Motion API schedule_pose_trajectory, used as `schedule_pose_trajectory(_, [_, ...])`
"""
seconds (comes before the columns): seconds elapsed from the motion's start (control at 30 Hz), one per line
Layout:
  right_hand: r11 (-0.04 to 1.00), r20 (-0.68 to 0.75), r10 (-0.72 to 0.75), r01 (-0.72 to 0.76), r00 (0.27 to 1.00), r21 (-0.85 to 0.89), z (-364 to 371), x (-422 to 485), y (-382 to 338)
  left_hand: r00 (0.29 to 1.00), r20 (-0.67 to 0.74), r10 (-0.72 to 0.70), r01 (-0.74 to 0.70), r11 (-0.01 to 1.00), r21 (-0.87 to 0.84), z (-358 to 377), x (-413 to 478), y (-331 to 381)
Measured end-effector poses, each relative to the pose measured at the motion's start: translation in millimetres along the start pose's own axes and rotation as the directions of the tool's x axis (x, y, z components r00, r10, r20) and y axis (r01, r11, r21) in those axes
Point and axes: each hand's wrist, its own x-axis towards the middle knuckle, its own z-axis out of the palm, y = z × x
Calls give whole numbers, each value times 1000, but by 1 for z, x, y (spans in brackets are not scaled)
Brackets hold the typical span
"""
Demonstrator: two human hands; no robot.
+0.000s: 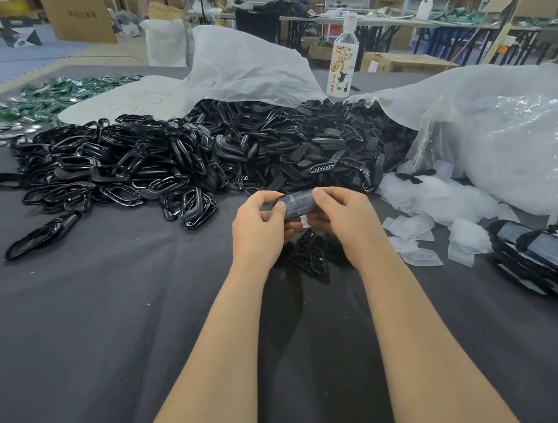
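Two hands in view, one piece between them; left hand and right hand meet at centre frame over the counter, which is covered in dark grey cloth; together they grip a single fob piece, dark with a cloudy translucent face; the fingers of each hand are curled round one end of it, thumbs on top; the piece sits level, lifted clear of the cloth, just in front of the heaps. Directly below the hands, a small cluster of black inserts lies on the cloth; a few, exact count hidden by the wrists. Behind, two black heaps side by side and touching: glossy black frames at centre left, ribbed black button pieces at centre right; both far too many to count. Two stray frames lie apart at the left edge of the heap. Two clear plastic bags: one at upper centre, draped over the back of the heaps; one at the right, bulging, with clear pads spilling from its mouth; dozens loose on the cloth. One stack of assembled pieces at lower right, fanned out, uncounted. One bottle stands upright at upper centre right, cap on, between the two bags. Upper left: one spread of green circuit boards; small silver discs just in front of it; one white sheet with red marks beside them.
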Motion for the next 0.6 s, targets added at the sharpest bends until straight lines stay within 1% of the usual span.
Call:
schedule_pose_trajectory(0.1, [998,21,-16,17,1000,-59,1,0,0,1000,-15,8,-7,1000,26,-1,0,0])
schedule_pose_trajectory(0.23, [994,-17,-40,38,999,-98,2,2,2,1000,-12,27,-27,998,62,1,0,-1])
schedule_pose_trajectory(0.47, [999,23,35,-34,999,-36,1,1,-1,999,-35,39,-35,995,96,0,0,0])
schedule_pose_trajectory(0.6, [998,4,18,-18,1000,-55,2,0,-1,999,-29,38,-35,993,109,-1,-2,2])
